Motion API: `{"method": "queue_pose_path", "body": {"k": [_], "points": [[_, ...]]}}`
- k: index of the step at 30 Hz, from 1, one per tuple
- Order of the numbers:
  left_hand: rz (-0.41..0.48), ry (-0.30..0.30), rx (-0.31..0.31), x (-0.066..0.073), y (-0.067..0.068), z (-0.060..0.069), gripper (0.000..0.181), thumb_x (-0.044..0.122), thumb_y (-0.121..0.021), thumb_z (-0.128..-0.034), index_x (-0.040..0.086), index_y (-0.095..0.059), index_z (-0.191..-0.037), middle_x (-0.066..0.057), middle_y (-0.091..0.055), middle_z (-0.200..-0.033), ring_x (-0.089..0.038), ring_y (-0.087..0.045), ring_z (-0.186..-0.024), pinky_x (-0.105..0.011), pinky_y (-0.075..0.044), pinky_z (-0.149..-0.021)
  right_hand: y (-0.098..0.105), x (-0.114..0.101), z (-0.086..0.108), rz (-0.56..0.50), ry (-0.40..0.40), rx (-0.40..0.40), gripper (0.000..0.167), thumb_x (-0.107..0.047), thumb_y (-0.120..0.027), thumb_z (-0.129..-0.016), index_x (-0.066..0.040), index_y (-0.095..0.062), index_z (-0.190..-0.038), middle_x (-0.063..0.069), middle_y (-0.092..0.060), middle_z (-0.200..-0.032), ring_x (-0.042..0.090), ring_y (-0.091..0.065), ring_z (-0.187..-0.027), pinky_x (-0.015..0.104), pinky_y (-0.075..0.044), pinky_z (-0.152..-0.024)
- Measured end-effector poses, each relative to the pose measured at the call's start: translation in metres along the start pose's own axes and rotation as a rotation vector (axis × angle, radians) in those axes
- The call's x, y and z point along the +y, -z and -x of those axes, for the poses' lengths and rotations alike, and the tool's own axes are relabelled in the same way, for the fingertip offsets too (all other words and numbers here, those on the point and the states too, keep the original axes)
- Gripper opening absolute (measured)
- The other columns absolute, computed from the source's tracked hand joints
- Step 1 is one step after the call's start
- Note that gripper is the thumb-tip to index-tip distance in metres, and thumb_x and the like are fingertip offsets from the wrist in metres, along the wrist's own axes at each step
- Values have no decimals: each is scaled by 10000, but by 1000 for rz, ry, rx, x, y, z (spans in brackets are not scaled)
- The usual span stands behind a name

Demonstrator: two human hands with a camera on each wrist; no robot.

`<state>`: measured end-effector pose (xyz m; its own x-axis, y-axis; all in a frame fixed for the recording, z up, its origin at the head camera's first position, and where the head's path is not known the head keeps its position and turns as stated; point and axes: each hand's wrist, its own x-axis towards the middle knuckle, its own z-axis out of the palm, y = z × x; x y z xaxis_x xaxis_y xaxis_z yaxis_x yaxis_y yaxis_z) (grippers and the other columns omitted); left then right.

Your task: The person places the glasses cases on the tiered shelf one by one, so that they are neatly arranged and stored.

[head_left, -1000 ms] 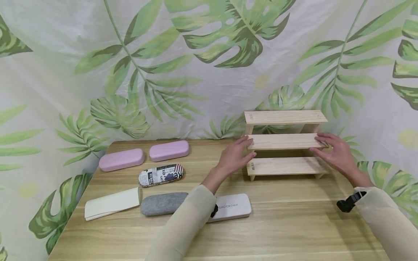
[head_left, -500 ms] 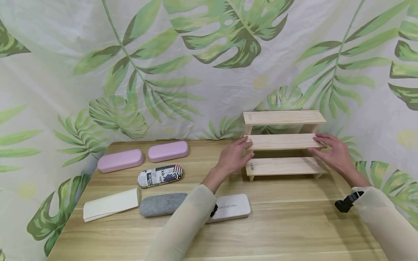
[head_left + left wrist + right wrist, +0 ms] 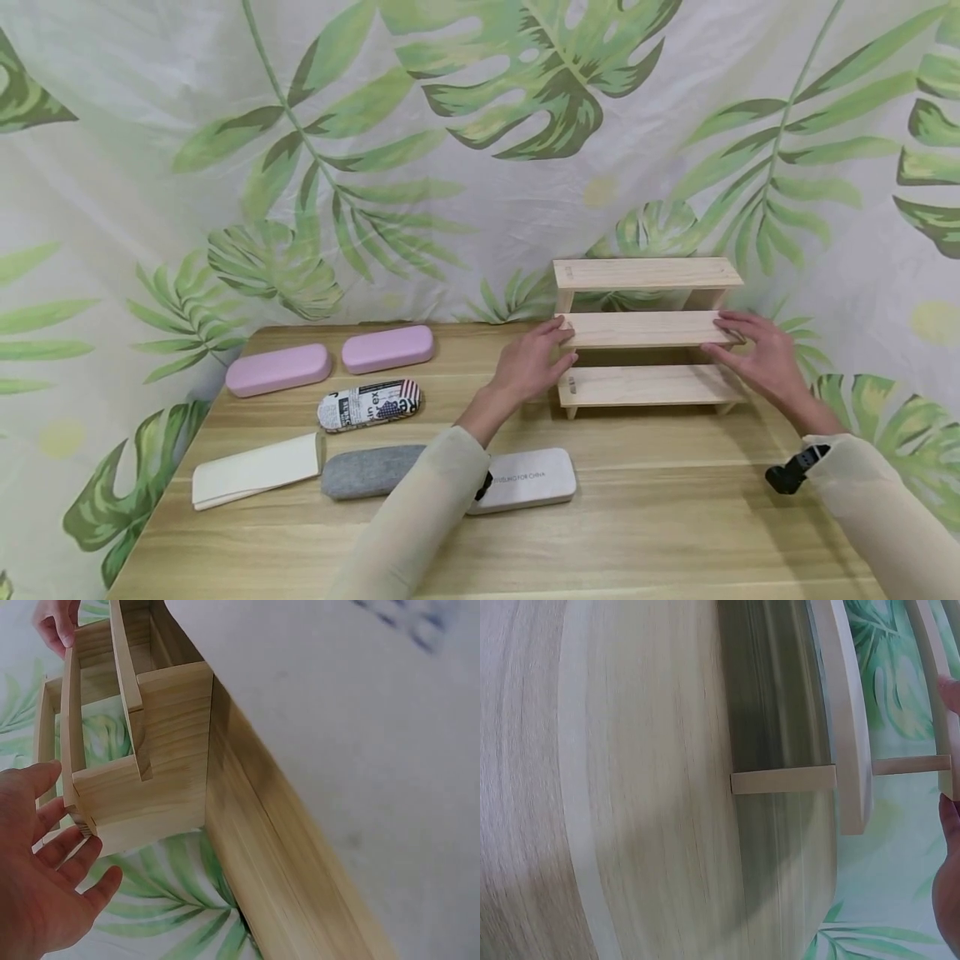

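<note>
A three-tier wooden display stand stands on the table's right side, close to the backdrop, with bare shelves. My left hand holds the left end of the middle shelf. At its other end, my right hand pinches the board between thumb and fingers. The left wrist view shows the thumb and fingers of my left hand on either side of the shelf end. Only part of my right hand enters the right wrist view, at the stand's edge.
On the left lie two pink glasses cases, a newsprint-patterned case and a folded cream item. Nearer are a grey case and a white case. My left sleeve passes over both. A leaf-print cloth hangs behind the wooden table.
The stand has shifted slightly to the left, with both hands moving along with it. The cases lie where they were.
</note>
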<state>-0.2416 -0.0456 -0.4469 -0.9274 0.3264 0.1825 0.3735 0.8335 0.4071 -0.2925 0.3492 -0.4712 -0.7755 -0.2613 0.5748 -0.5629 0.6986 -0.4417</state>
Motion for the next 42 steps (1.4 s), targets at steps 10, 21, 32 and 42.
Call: {"method": "queue_pose_path", "body": {"k": [10,21,32,42], "points": [[3,-2,0,-14,6,9,454,385,-665,-1052,201,-644,-1466,-20,-465,-1648,-305,-633,-1338,-408,-620,-720,-12,-7,2,-38,81,37,489,-129,-965,-702,21,-795,-1135,208,-736,-1264,454,-641,-1148,53,-301,-1044],[12,-1,25,-34,19,19,434,378,-675,-1047,193,-668,-1439,-17,-497,-1628,-315,-633,-1337,-478,-623,-785,-23,-21,-3,10,121,13,523,-390,-894,-851,24,-786,-1152,222,-723,-1272,457,-631,-1143,178,-335,-1046],[18,-11,71,-54,29,31,403,331,-700,-1034,185,-692,-1409,-13,-541,-1591,-301,-634,-1335,-346,-588,-647,-42,-35,-10,-74,192,56,816,-728,-667,-899,53,-792,-1102,246,-735,-1216,481,-637,-1111,103,-302,-1073],[35,-34,122,-73,38,39,341,240,-719,-1019,160,-729,-1350,-49,-590,-1540,-329,-658,-1294,-255,-508,-569,-57,-49,-13,-88,219,80,864,-772,-607,-900,49,-798,-1092,242,-743,-1197,465,-644,-1094,105,-321,-1065]]}}
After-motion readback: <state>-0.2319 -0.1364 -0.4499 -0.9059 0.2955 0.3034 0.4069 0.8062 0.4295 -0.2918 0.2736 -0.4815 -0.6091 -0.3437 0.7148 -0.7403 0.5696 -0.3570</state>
